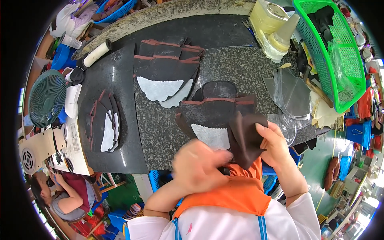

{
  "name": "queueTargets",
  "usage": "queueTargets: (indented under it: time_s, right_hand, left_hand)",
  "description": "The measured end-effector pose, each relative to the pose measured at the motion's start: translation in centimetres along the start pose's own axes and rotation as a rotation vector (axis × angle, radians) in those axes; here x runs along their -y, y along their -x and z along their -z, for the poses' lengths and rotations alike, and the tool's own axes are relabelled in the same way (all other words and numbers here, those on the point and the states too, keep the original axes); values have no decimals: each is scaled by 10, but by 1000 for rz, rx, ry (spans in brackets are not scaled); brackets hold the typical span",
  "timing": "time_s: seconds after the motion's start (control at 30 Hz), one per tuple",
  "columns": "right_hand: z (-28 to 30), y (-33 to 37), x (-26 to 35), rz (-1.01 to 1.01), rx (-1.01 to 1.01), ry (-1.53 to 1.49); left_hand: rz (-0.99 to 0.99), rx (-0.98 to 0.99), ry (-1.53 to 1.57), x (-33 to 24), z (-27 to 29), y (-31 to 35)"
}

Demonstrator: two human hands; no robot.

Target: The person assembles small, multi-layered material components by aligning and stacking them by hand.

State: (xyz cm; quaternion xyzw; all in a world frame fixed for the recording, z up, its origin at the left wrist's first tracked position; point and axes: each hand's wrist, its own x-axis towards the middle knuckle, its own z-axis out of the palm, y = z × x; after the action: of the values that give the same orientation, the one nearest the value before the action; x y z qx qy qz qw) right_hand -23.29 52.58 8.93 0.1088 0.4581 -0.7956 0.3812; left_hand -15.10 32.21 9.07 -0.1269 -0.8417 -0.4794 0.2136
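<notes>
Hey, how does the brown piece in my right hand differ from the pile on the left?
The brown piece is raised and bent, pinched in your right hand; the left pile lies on the black surface, untouched. The brown piece's visible face looks plain; the left pile shows white patches and reddish strips. Both are dark, thin sheet material.

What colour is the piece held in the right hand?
Dark brown. The piece in the right hand shows best in the head view.
</notes>
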Motion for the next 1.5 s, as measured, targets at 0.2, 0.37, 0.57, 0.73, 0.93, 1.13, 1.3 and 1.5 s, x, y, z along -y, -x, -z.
queueTargets:
  time_s: [0.2, 0.37, 0.57, 0.73, 0.93, 1.13, 1.3, 1.5]
  right_hand:
    - [0, 0, -6, 47, 191, -229]
    - [5, 1, -10, 102, 257, -63]
    - [-14, 15, 15, 1117, 69, 1755]
    - [-44, 33, 36, 1312, 45, 1567]
    - [-43, 27, 22, 851, -436, 952]
    - [-16, 12, 6, 957, -612, 891]
    - [6, 18, -36, 1012, -540, 894]
    - [15, 19, -47, 902, -440, 1034]
  left_hand:
    - [944, -28, 1444, 15, -17, -16]
    - [731, 42, 1283, 13, -2, -32]
    - [713, 54, 638, 21, -1, -34]
    - [875, -19, 1189, 51, -28, -22]
    - [839, 242, 2378, 23, -76, -12]
    - [908, -114, 1783, 24, -46, -7]
    - [691, -251, 976, 14, 0, 25]
    - [821, -460, 828, 17, 24, 27]
